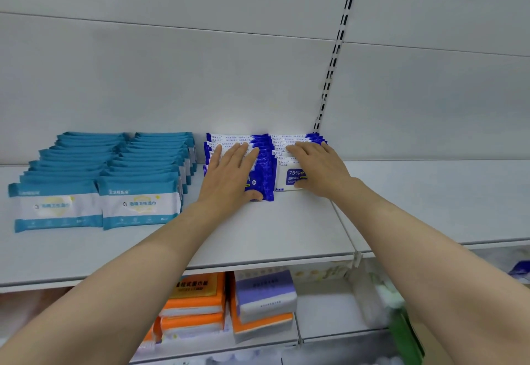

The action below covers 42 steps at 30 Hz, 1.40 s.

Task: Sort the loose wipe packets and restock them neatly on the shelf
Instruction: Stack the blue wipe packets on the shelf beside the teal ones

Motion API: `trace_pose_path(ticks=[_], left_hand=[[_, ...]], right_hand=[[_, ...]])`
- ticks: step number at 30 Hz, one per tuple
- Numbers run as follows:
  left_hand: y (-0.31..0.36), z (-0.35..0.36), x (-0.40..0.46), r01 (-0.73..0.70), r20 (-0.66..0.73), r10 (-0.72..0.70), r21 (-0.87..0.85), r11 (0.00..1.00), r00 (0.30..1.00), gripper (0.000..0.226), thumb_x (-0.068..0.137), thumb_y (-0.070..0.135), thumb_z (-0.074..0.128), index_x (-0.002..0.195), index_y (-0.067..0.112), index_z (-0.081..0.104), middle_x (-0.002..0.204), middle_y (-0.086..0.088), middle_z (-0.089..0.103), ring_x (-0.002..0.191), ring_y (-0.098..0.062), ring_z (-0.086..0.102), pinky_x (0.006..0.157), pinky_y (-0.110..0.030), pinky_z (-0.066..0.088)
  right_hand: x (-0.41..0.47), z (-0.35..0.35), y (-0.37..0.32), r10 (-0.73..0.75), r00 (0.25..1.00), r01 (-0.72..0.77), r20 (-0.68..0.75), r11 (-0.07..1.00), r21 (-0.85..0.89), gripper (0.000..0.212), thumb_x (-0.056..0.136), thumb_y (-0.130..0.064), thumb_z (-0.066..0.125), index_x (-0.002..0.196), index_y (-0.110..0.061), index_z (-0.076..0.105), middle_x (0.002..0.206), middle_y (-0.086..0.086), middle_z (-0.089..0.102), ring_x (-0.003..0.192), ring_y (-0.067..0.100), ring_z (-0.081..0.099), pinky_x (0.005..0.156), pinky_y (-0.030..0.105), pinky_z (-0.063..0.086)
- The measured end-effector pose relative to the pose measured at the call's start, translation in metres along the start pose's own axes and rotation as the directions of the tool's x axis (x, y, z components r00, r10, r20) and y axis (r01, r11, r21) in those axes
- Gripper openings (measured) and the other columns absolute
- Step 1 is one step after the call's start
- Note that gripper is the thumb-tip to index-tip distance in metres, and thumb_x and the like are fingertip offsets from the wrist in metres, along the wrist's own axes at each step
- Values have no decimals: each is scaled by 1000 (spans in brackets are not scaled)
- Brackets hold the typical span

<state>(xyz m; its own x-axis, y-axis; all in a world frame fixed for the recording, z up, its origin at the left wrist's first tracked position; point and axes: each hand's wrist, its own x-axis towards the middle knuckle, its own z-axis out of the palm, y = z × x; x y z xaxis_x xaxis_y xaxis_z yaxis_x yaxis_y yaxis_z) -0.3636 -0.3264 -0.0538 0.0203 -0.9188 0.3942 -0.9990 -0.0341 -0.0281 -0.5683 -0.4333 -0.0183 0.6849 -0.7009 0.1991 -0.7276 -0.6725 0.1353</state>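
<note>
Two rows of blue-and-white alcohol wipe packets stand leaning against the back of the white shelf. My left hand lies flat on the left blue row, thumb under its front packet. On the right blue row rests my right hand, fingers spread over the tops and thumb at the front packet's lower edge. Both hands press the packets; neither lifts one. Further left, two rows of teal-and-white wipe packets stand in overlapping lines.
A slotted upright rail runs up the back panel right of the blue rows. The shelf below holds orange tissue packs, a purple-and-white pack and a green-and-white item at the right.
</note>
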Motion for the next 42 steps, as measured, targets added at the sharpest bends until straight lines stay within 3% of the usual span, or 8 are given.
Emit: trace_pose_path(ticks=[3, 8, 12, 17, 22, 30, 38, 42], left_hand=[[1, -2, -1, 4, 21, -4, 26, 1000, 1000, 99, 81, 69, 55, 155, 20, 9, 161, -6, 13, 149, -22, 7, 121, -45, -3], [4, -13, -1, 3, 80, -6, 26, 1000, 997, 98, 84, 67, 53, 155, 17, 7, 162, -9, 9, 150, -24, 4, 121, -47, -2], [13, -33, -3, 25, 117, -24, -13, 1000, 993, 94, 86, 63, 54, 154, 14, 11, 161, -11, 12, 149, -26, 8, 120, -46, 1], [52, -80, -6, 41, 118, -22, -165, 985, 993, 78, 87, 50, 63, 148, 12, 31, 150, -12, 36, 136, -30, 35, 111, -41, 28], [122, -124, -24, 45, 80, -21, -303, 952, 997, 72, 87, 42, 67, 146, 15, 36, 145, -10, 43, 132, -29, 40, 102, -42, 41], [279, -173, -80, 24, 18, -19, -346, 938, 1000, 68, 86, 42, 67, 144, 19, 38, 142, -9, 45, 130, -28, 43, 101, -45, 42], [428, -199, -113, -47, -14, 45, -349, 936, 999, 63, 90, 46, 61, 143, 21, 39, 138, -7, 49, 126, -27, 46, 98, -44, 45], [486, -197, -101, -106, -26, 103, -349, 931, 994, 61, 91, 47, 59, 143, 21, 39, 139, -6, 48, 127, -26, 46, 98, -43, 45]], right_hand=[[-3, -1, -9, 39, 999, -39, -6, 999, -12, 82, 81, -30, 74, 150, -19, 30, 154, 3, 34, 142, 23, 31, 119, 43, 19], [-18, -16, -18, 129, 992, -129, 1, 991, 21, 83, 87, -43, 64, 154, -17, 22, 160, 7, 23, 148, 24, 20, 121, 45, 16], [-38, -45, -15, 192, 981, -192, 8, 980, 57, 69, 91, -41, 60, 149, -15, 34, 155, 7, 34, 141, 27, 33, 116, 42, 26], [-77, -89, 0, 257, 966, -254, -26, 963, 88, 55, 94, -41, 55, 143, -20, 43, 148, 3, 44, 134, 25, 41, 107, 37, 34], [-147, -134, 22, 268, 960, -259, -80, 960, 108, 52, 97, -40, 53, 143, -20, 44, 149, 2, 44, 137, 24, 38, 107, 39, 35], [-306, -180, 91, 283, 953, -268, -106, 954, 134, 50, 98, -41, 52, 144, -23, 42, 148, 0, 42, 133, 21, 42, 103, 39, 38], [-448, -190, 176, 334, 940, -321, -69, 935, 149, 51, 97, -42, 52, 144, -25, 41, 148, -2, 42, 126, 21, 49, 94, 38, 44], [-491, -180, 225, 377, 922, -364, -84, 921, 140, 51, 97, -43, 53, 144, -25, 42, 148, -1, 43, 131, 22, 45, 101, 40, 43]])
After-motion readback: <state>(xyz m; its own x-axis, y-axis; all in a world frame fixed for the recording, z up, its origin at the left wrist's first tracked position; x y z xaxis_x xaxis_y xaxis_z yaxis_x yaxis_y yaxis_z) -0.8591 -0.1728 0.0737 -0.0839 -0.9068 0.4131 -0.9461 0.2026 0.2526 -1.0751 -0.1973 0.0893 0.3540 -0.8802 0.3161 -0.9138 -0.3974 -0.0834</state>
